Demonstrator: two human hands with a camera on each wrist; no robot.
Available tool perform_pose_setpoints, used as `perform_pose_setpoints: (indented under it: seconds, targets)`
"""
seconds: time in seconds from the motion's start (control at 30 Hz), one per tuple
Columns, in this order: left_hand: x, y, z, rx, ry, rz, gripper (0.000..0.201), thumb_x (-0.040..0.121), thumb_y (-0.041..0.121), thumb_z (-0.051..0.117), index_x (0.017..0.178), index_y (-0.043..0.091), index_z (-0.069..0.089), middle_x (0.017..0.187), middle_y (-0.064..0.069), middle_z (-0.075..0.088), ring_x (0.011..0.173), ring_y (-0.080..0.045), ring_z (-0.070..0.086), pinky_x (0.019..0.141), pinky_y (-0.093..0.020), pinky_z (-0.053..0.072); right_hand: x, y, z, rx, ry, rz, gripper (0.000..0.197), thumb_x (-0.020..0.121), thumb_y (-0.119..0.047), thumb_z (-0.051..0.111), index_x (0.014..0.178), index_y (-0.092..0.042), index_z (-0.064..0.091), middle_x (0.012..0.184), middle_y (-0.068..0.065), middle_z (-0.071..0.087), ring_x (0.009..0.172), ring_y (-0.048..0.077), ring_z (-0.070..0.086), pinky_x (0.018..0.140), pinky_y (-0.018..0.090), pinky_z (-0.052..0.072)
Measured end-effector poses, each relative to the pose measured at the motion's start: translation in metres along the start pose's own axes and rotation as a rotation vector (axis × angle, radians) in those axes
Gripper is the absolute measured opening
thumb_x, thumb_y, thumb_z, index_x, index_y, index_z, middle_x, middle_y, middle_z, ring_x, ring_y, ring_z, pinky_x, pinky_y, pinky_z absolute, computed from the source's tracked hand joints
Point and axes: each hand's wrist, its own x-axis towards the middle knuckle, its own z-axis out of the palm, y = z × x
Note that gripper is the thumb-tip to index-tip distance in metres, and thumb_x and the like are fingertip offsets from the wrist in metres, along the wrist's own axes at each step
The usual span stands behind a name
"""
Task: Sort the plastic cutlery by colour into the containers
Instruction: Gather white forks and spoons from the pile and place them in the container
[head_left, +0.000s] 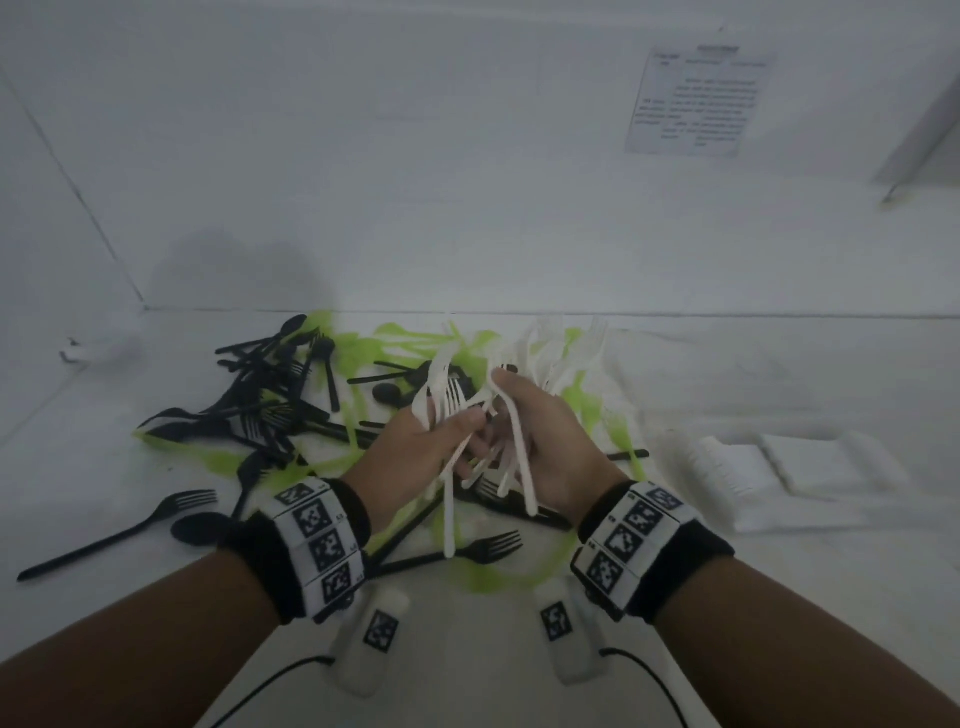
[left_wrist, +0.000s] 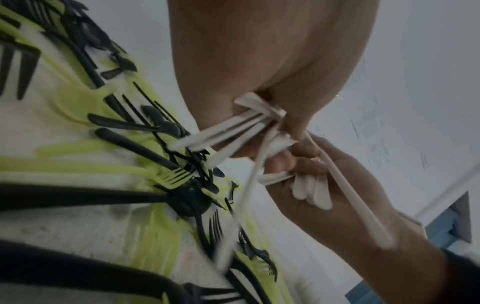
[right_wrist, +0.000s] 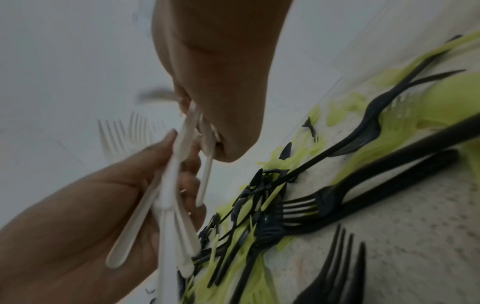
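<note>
Both of my hands hold one bundle of white plastic cutlery (head_left: 467, 395) above the table, forks and handles fanning out on both sides. My left hand (head_left: 462, 423) grips it from the left, with the thumb across the handles. My right hand (head_left: 519, 415) grips it from the right. The left wrist view shows the white handles (left_wrist: 233, 127) pinched between the left hand (left_wrist: 285, 123) and the right hand (left_wrist: 306, 156). The right wrist view shows the same white bundle (right_wrist: 171, 185). Under the hands lies a mixed heap of black cutlery (head_left: 270, 405) and green cutlery (head_left: 400, 343).
White containers (head_left: 727, 467) stand on the white table at the right, one further right (head_left: 815, 462). A lone black fork (head_left: 130, 530) and a black spoon (head_left: 200, 527) lie at the front left. A printed sheet (head_left: 701, 98) hangs on the back wall.
</note>
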Motion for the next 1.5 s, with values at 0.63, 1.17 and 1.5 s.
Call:
perform_pose_setpoints:
  seconds: [0.63, 1.17, 1.5]
  targets:
    - [0.018, 0.006, 0.003, -0.044, 0.078, -0.023, 0.013, 0.094, 0.016, 0.073, 0.089, 0.004, 0.076, 0.085, -0.010, 0.077, 0.075, -0.013, 0.071, 0.063, -0.020, 0.050, 0.014, -0.002, -0.013, -0.259, 0.268, -0.134, 0.028, 0.098, -0.032, 0.070, 0.088, -0.007, 0.063, 0.063, 0.001, 0.051, 0.052, 0.016, 0.051, 0.065, 0.036, 0.047]
    - [0.015, -0.002, 0.009, 0.084, 0.053, -0.004, 0.012, 0.094, 0.028, 0.072, 0.090, 0.018, 0.077, 0.082, 0.002, 0.075, 0.073, -0.002, 0.066, 0.069, -0.019, 0.048, 0.026, 0.001, -0.039, 0.051, 0.438, -0.130, 0.025, 0.101, -0.030, 0.066, 0.100, -0.006, 0.072, 0.092, 0.006, 0.068, 0.068, 0.023, 0.054, 0.067, 0.036, 0.048]
    - [0.020, -0.005, 0.001, 0.412, -0.023, 0.191, 0.019, 0.102, 0.039, 0.058, 0.095, 0.026, 0.071, 0.088, 0.007, 0.074, 0.083, -0.011, 0.069, 0.080, -0.038, 0.057, 0.013, 0.012, -0.001, -0.222, 0.190, -0.122, 0.030, 0.104, -0.028, 0.060, 0.083, -0.008, 0.069, 0.069, 0.003, 0.066, 0.064, 0.016, 0.061, 0.061, 0.029, 0.050]
